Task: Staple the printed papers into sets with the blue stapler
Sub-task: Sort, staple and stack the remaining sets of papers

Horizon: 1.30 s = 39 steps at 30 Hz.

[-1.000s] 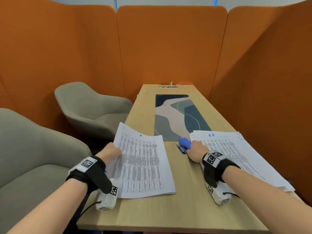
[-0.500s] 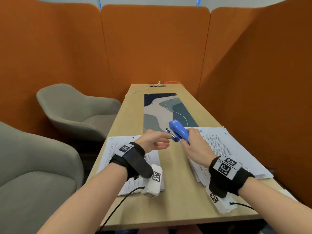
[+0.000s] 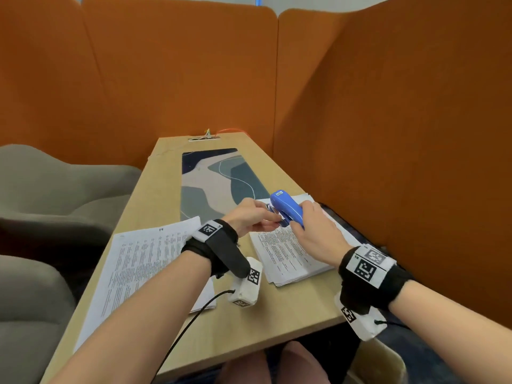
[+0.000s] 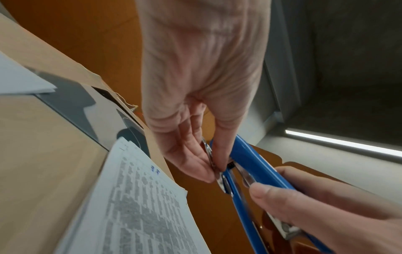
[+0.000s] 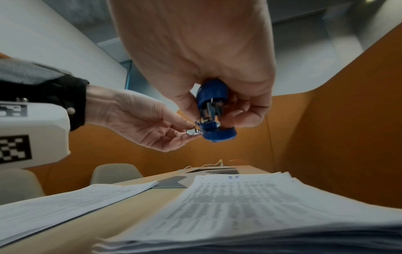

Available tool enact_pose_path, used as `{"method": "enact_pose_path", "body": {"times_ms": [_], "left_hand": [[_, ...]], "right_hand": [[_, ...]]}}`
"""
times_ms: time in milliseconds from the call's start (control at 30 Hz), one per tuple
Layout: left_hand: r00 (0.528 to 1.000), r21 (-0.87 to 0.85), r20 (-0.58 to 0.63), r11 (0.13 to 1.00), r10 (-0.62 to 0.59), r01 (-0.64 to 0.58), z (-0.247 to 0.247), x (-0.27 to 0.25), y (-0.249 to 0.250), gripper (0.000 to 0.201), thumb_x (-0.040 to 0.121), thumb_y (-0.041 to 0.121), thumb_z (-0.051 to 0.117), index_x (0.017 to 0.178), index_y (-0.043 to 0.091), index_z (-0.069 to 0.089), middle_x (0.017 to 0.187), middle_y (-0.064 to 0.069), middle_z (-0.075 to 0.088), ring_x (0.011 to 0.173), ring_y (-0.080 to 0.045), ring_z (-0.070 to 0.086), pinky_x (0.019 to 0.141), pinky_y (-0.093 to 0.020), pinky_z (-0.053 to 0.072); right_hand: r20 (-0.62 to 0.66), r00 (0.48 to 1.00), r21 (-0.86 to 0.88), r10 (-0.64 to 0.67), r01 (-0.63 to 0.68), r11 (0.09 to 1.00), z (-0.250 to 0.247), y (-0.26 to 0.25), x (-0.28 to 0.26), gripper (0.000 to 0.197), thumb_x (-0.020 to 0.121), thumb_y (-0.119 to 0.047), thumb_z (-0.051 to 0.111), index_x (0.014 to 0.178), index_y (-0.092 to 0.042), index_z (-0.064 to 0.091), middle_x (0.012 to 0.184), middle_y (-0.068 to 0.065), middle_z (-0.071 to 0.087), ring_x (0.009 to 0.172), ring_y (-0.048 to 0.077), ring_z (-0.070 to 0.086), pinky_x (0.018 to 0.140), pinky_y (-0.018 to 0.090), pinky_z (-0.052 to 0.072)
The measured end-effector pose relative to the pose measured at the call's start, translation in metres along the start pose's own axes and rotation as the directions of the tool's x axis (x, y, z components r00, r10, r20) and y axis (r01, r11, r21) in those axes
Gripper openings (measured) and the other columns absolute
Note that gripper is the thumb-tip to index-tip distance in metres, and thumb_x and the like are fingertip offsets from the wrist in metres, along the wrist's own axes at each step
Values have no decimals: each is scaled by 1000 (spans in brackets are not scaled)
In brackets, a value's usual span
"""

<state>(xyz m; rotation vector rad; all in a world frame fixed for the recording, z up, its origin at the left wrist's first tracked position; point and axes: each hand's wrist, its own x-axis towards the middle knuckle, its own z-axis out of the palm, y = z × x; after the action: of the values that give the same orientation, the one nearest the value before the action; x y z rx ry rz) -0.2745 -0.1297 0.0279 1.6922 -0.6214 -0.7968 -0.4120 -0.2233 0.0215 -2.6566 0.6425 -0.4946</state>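
Note:
My right hand (image 3: 307, 225) grips the rear of the blue stapler (image 3: 286, 209) and holds it in the air above the right stack of printed papers (image 3: 288, 256). The stapler (image 5: 214, 110) hangs open, its blue top lifted off the metal base. My left hand (image 3: 250, 217) pinches the metal front part of the stapler (image 4: 219, 173) between thumb and fingers. A second set of printed papers (image 3: 144, 261) lies flat at the table's left front, partly under my left forearm.
A patterned desk mat (image 3: 213, 181) runs down the middle of the wooden table (image 3: 277, 322). Orange padded partitions close in the back and right side. Grey armchairs (image 3: 55, 189) stand to the left. Cables lie at a socket plate (image 3: 205, 137) at the far end.
My right hand lifted the stapler off the table into the air. My left hand let go of the left papers and came across to pinch the stapler's front. The view swung left.

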Motion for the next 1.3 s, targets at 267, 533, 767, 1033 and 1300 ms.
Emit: {"method": "enact_pose_path", "body": {"times_ms": [267,533,767,1033,1300], "left_hand": [[997,17,0,996,84,-83,76,37,28,9,85,-6,63,78,-2,66,56,-5,64,60,-15,63,67,-22,58],[944,177,-122,943,305,-282,205,56,39,15,84,5,65,72,13,70,74,-4,69,73,-15,66,70,-24,57],[949,397,208,867,236,-302,360,35,-67,11,92,12,53,90,13,64,96,-6,62,92,-25,61,83,-36,49],[989,565,89,824,-116,46,386,97,-170,24,84,-1,53,89,8,74,99,-11,73,96,-25,67,79,-25,48],[992,565,39,821,-121,78,393,131,-168,35,87,-8,48,99,13,73,120,-10,64,114,-28,58,96,-29,44]], "right_hand": [[-45,990,-121,137,-141,983,-49,64,-22,22,99,-27,40,113,-11,42,103,5,40,75,25,43,67,33,35],[-173,895,92,411,-401,912,-94,186,-74,19,96,-30,46,109,-16,44,106,5,48,87,31,55,70,35,38],[-166,663,611,730,-512,604,-105,284,-129,23,97,-28,47,114,-13,43,89,3,56,66,17,52,56,29,38],[-95,673,746,734,-439,500,-98,313,-163,15,100,-25,46,112,-16,48,84,2,54,69,15,49,61,30,42],[-69,721,805,689,-368,465,-96,305,-162,10,99,-24,47,106,-23,53,78,0,55,66,13,50,64,30,44]]}}
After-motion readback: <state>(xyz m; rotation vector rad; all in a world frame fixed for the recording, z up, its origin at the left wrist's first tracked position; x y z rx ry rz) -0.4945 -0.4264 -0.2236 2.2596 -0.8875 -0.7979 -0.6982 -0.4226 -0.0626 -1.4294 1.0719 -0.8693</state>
